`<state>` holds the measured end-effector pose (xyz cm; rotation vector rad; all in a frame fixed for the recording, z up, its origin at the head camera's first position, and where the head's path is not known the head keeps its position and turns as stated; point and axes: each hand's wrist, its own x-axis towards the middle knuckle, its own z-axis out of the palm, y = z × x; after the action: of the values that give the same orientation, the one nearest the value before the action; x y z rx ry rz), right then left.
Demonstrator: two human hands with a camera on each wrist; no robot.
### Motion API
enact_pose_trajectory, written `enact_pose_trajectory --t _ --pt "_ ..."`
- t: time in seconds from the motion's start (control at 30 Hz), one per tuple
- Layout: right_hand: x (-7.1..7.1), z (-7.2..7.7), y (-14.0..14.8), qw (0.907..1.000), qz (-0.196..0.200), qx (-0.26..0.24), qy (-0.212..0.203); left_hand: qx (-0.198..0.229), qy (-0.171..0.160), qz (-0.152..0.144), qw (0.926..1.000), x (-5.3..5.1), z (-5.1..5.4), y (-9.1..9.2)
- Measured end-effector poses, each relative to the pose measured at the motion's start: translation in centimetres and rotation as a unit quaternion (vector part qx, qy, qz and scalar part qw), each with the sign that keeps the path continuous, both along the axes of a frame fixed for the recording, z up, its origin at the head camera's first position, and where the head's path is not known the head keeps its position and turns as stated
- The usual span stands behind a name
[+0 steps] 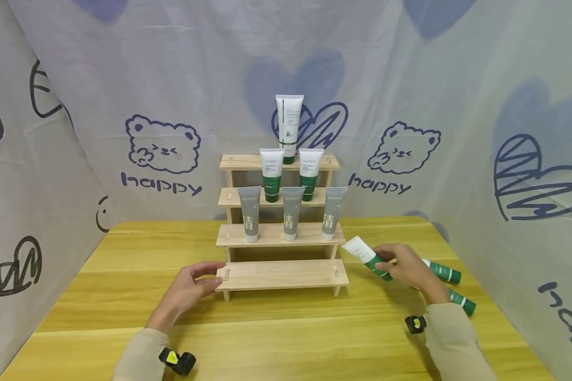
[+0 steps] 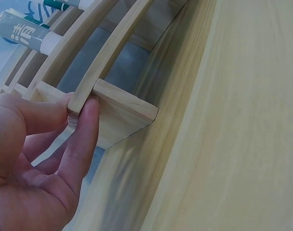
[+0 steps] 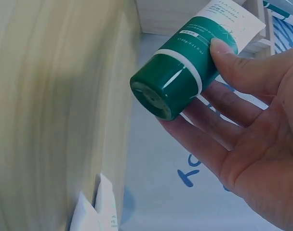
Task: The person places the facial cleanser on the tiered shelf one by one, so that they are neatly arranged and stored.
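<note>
My left hand (image 1: 190, 288) pinches the left end of the lowest step of a wooden tiered display stand (image 1: 281, 275); the left wrist view shows thumb and finger on the board's end (image 2: 81, 98). Right of the stand, my right hand (image 1: 405, 264) grips a white and green squeeze tube (image 1: 374, 262), tilted and lifted off the table, its green cap (image 3: 158, 91) pointing down. Three grey tubes (image 1: 292, 214) stand on the second step, two white and green tubes (image 1: 271, 174) on the third, and a taller white tube (image 1: 289, 124) on top.
Two more green-capped tubes, one farther back (image 1: 445, 272) and one nearer (image 1: 462, 302), lie on the table (image 1: 286, 338) by my right forearm. A printed cloth (image 1: 171, 63) hangs behind and on both sides. The lowest step bears no tube.
</note>
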<state>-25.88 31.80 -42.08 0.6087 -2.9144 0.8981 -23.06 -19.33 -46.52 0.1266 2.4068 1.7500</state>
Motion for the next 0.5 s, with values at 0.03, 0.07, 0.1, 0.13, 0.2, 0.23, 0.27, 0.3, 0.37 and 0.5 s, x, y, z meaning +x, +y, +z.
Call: enact_pose_trajectory --t 0.03,0.07,0.1,0.13,0.2,0.23,0.27,0.3,0.37,0.5 --pt "0.07 0.10 -0.03 1.0000 0.000 -0.003 -0.001 0.001 -0.001 0.000 1.0000 0.01 -0.01 0.00" --pt "0.16 0.22 -0.08 1.0000 0.000 -0.005 -0.001 0.001 -0.003 0.000 1.0000 0.02 -0.02 -0.01" --pt "0.21 0.28 -0.11 1.0000 0.000 -0.006 0.000 0.002 -0.003 0.001 1.0000 0.02 -0.03 0.00" --pt "0.27 0.34 -0.12 1.0000 -0.001 -0.007 0.001 0.001 -0.003 0.001 1.0000 0.04 -0.05 -0.01" --pt "0.35 0.44 -0.14 1.0000 -0.003 -0.005 0.003 -0.001 -0.006 0.003 1.0000 0.05 -0.04 -0.01" --pt "0.38 0.50 -0.13 1.0000 -0.004 -0.005 0.002 -0.001 -0.007 0.003 1.0000 0.06 -0.04 -0.02" --pt "0.42 0.57 -0.12 1.0000 -0.004 -0.005 0.003 -0.003 -0.008 0.005 1.0000 0.08 -0.03 -0.02" --pt "0.43 0.60 -0.07 1.0000 -0.005 -0.005 0.003 -0.004 -0.008 0.006 0.9999 0.09 -0.01 -0.02" --pt "0.49 0.77 -0.02 1.0000 -0.007 -0.005 0.001 -0.006 -0.010 0.009 0.9999 0.11 0.02 0.00" --pt "0.55 1.09 0.08 1.0000 -0.008 -0.005 -0.001 -0.001 -0.011 0.010 0.9999 0.18 0.06 0.04"
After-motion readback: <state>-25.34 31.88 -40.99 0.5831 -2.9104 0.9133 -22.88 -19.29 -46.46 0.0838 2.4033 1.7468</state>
